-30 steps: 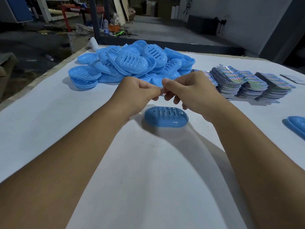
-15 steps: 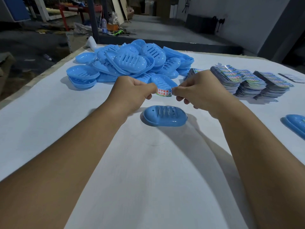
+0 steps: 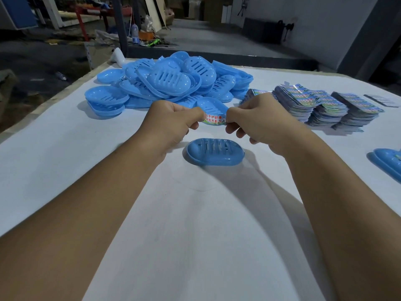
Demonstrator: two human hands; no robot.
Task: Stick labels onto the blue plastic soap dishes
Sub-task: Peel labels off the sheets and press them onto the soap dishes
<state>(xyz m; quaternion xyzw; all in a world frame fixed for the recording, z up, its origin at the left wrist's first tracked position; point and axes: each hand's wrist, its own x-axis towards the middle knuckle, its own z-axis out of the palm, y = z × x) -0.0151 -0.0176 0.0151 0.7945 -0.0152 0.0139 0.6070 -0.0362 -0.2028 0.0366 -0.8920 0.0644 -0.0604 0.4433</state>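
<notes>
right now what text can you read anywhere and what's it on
"手护健康" in red, top line of the label stretched between the left hand and right hand; its start is hidden by the thumb.
"你我共参与" below it on the same label, partly covered.
Label stacks: colourful print, too small to read.
Soap dish and the pile: no text visible.

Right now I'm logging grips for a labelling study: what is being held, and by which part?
A printed label, pinched at its two ends: left hand on the left end, right hand on the right end.
</notes>
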